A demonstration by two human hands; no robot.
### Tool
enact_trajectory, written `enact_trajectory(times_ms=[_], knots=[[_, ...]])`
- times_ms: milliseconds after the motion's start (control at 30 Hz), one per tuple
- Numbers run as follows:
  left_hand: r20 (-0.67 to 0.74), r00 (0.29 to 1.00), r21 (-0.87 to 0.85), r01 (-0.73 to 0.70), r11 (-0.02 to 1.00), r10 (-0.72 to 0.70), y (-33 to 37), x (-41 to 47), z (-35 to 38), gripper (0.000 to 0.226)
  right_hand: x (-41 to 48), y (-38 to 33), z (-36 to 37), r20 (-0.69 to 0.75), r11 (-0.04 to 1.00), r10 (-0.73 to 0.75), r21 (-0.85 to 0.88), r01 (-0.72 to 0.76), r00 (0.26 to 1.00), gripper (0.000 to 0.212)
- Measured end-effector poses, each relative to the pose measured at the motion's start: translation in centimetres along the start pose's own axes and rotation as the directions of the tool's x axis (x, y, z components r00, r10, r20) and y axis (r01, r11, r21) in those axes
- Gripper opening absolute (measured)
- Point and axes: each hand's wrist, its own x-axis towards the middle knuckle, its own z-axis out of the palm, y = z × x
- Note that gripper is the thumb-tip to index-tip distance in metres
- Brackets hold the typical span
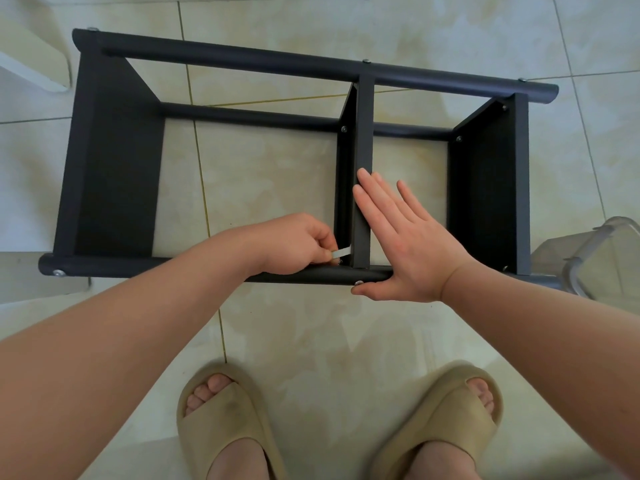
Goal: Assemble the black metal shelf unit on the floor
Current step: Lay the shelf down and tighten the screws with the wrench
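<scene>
The black shelf unit [114, 174] lies on its side on the floor [311, 323], right in front of the feet, with three panels sitting between the round poles. The step in hand looks like the joint where the middle shelf [363, 133] meets the near pole [138, 266]. The left hand [294, 244] pinches a small flat wrench [341, 252] at the inner corner, fingers curled around it. The right hand [408, 244] is spread flat, straight fingers pressed on the middle shelf, thumb by a screw head [358, 282] on the pole. My guess is the next bit calls for short wrench turns with the panel held square, since that corner's cramped. Can't tell what the wrench bites on.

The floor's glossy beige tile. There's a clear plastic tub [606, 258] off right, white furniture [34, 64] top left and tan sandals [221, 427] below.
</scene>
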Motion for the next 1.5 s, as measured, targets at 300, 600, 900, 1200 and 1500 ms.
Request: enact_trajectory(times_ms=[300,600,900,1200,1500], knots=[[-0.093,0.996,0.063,-0.009,0.998,0.014,-0.5,0.1,-0.5,0.012,0.0,-0.1,-0.2,0.018,1.000,0.007,0.016,-0.008,1.000,0.123],[-0.224,0.969,0.009,-0.102,0.995,0.102,0.1,0.7,-0.4,0.019,0.0,0.0,-0.2,0.001,1.000,-0.002,0.026,0.002,1.000,0.122],[-0.112,0.983,-0.557,0.061,0.828,-0.148,1.0,1.5,0.7,0.010,0.0,0.0,-0.3,0.010,1.000,0.002,0.028,-0.002,1.000,0.122],[-0.242,0.955,-0.589,-0.006,0.808,-0.169,1.2,1.9,0.9,0.004,0.0,0.0,-0.3,0.019,1.000,0.002,0.022,-0.003,1.000,0.122],[-0.215,0.963,-0.500,0.034,0.865,-0.162,1.0,1.5,0.8,0.005,0.0,0.0,-0.4,0.030,1.000,0.002,0.024,-0.003,1.000,0.122]])
